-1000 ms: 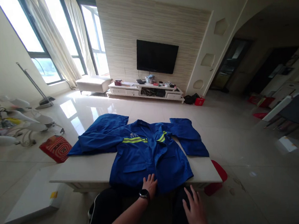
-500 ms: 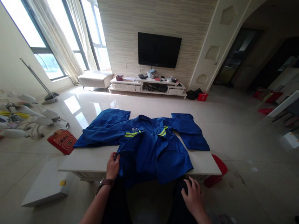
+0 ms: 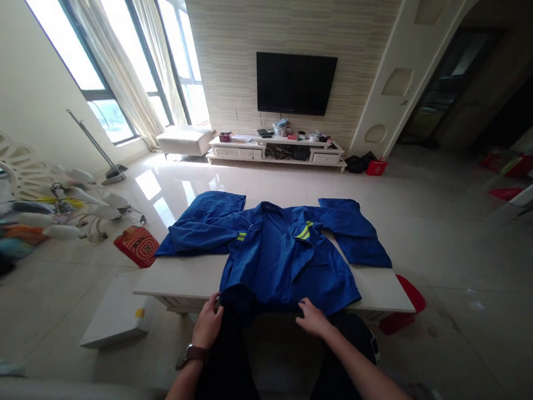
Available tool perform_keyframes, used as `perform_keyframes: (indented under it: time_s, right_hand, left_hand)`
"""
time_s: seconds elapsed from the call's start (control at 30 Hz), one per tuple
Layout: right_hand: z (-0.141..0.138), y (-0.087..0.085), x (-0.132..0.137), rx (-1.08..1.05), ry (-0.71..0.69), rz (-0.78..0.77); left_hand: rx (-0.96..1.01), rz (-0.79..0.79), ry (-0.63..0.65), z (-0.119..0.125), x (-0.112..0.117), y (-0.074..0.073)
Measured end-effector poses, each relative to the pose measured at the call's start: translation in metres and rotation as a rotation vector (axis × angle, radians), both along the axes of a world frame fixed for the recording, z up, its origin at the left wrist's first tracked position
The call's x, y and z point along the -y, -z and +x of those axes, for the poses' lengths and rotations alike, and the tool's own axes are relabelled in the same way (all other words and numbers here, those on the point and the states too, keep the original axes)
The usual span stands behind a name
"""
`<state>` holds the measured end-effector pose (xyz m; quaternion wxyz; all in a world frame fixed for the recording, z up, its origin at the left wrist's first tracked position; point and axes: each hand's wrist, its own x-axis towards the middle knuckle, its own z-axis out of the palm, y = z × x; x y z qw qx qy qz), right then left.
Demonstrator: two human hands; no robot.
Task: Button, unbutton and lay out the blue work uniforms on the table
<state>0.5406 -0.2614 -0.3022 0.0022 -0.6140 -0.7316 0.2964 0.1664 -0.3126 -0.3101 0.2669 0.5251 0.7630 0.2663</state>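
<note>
Both forearms are cut off below, and the fingertips blur into dark cloth. The left hand pinches the jacket's near corner; the right hand curls at its hem, its grip unclear. Beyond both hands, the jacket lies across a white table, facing a television.

Mid-frame, the jacket is dull cloth. The desk under it looks smooth. The floor higher up is shiny.
</note>
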Motion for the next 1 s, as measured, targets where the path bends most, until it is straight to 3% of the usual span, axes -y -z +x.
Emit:
perform_keyframes:
  time_s: [0.07, 0.2, 0.27, 0.33, 0.43, 0.53, 0.6, 0.7, 0.8, 1.0]
  right_hand:
    - [0.038, -0.023, -0.022, -0.025, 0.125, 0.118]
    - [0.145, -0.074, -0.051, 0.021, 0.486, 0.314]
    - [0.188, -0.081, -0.047, 0.032, 0.601, 0.347]
    - [0.208, -0.072, -0.028, 0.033, 0.651, 0.34]
    - [0.195, -0.035, 0.021, 0.007, 0.599, 0.282]
    - [0.155, 0.005, 0.076, -0.025, 0.457, 0.225]
    - [0.131, 0.02, 0.105, 0.034, 0.406, 0.291]
    - [0.114, 0.023, 0.122, 0.067, 0.416, 0.395]
    - [0.115, 0.016, 0.12, 0.038, 0.402, 0.447]
    - [0.117, 0.014, 0.118, -0.004, 0.379, 0.521]
  left_hand:
    - [-0.022, -0.024, 0.001, 0.0, 0.001, -0.003]
    - [-0.044, -0.057, 0.021, -0.003, -0.002, -0.007]
    - [-0.03, -0.073, 0.033, -0.003, -0.005, -0.009]
    - [-0.026, -0.079, 0.04, -0.003, -0.007, -0.012]
    - [-0.082, -0.083, 0.028, 0.005, -0.005, -0.02]
    - [-0.23, -0.097, -0.075, 0.025, 0.012, -0.029]
    - [-0.347, -0.124, -0.131, 0.045, 0.032, -0.033]
    - [-0.486, -0.161, -0.113, 0.073, 0.064, -0.033]
    - [-0.566, -0.095, -0.078, 0.084, 0.085, -0.03]
    - [-0.572, -0.036, -0.069, 0.081, 0.09, -0.038]
